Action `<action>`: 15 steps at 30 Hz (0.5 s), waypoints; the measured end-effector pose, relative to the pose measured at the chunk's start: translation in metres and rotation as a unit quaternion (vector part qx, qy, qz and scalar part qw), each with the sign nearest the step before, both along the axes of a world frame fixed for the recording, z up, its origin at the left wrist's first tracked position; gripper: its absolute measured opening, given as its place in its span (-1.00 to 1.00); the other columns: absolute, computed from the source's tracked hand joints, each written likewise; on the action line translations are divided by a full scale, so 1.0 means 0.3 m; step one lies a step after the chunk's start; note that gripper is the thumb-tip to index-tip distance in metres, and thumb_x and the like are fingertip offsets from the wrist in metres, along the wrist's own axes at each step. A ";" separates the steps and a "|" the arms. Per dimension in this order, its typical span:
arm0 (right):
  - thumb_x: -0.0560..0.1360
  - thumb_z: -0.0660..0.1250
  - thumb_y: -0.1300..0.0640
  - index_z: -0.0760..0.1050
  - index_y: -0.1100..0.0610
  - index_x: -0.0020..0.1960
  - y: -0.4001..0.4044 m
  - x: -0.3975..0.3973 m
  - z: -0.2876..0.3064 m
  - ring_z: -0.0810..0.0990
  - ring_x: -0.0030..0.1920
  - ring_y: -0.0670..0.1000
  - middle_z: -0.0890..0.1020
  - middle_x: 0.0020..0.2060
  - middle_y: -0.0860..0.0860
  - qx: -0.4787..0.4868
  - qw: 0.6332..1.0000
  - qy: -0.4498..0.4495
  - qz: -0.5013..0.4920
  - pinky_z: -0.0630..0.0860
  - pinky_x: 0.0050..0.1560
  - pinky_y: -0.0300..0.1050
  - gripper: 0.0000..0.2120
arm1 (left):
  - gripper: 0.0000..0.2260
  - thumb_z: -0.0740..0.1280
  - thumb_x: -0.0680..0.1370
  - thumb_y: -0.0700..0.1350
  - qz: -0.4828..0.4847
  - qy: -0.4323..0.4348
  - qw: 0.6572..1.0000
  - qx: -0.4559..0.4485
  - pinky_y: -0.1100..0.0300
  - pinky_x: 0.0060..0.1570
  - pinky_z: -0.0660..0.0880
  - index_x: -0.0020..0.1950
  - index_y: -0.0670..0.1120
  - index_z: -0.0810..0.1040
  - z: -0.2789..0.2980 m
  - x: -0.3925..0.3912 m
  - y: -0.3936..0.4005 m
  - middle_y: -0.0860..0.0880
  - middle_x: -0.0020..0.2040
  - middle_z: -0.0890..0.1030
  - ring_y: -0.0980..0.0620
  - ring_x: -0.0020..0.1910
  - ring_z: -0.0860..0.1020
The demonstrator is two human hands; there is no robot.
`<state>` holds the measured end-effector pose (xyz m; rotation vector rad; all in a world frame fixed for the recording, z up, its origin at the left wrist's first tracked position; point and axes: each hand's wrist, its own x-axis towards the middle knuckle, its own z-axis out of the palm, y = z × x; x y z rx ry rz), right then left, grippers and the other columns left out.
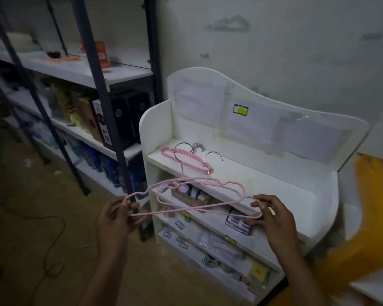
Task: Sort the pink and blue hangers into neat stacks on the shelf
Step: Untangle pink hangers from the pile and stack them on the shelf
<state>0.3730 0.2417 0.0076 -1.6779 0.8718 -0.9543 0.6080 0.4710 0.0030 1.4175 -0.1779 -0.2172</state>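
Two pink wire hangers (199, 184) with silver hooks hang in the air in front of the white shelf unit (274, 173). My left hand (117, 217) pinches their left end and my right hand (272, 213) pinches their right end. On the top shelf, at its left, lies a stack of pink hangers (186, 159) with the silver hooks pointing to the back. No blue hanger shows in this view.
A dark metal rack (106, 102) with white boards and boxes stands to the left, its post close to my left hand. Lower shelves of the white unit hold small labelled goods. A yellow item (369, 206) lies at the right. A cable runs over the floor.
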 end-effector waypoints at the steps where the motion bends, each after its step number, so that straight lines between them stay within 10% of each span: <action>1: 0.63 0.20 0.22 0.55 0.12 0.07 -0.020 0.036 -0.008 0.70 -0.36 0.07 0.67 -0.09 0.02 0.003 1.000 -0.001 0.000 0.63 -0.30 -0.16 -0.84 | -0.84 0.24 0.63 -0.11 0.003 0.000 1.000 0.002 0.01 -0.16 0.64 0.15 -0.09 0.55 -0.005 0.028 -0.011 -0.11 -0.04 0.66 -0.11 -0.12 0.68; 15: 0.62 0.22 0.23 0.57 0.10 0.03 -0.423 0.508 -0.013 0.69 -0.33 0.19 0.65 -0.09 0.13 0.060 0.997 -0.045 0.027 0.66 -0.17 0.13 -0.84 | -0.86 0.22 0.64 -0.12 0.023 -0.029 0.999 0.000 -0.06 -0.11 0.65 0.11 -0.09 0.55 0.089 0.446 -0.336 -0.14 -0.08 0.66 -0.16 -0.16 0.68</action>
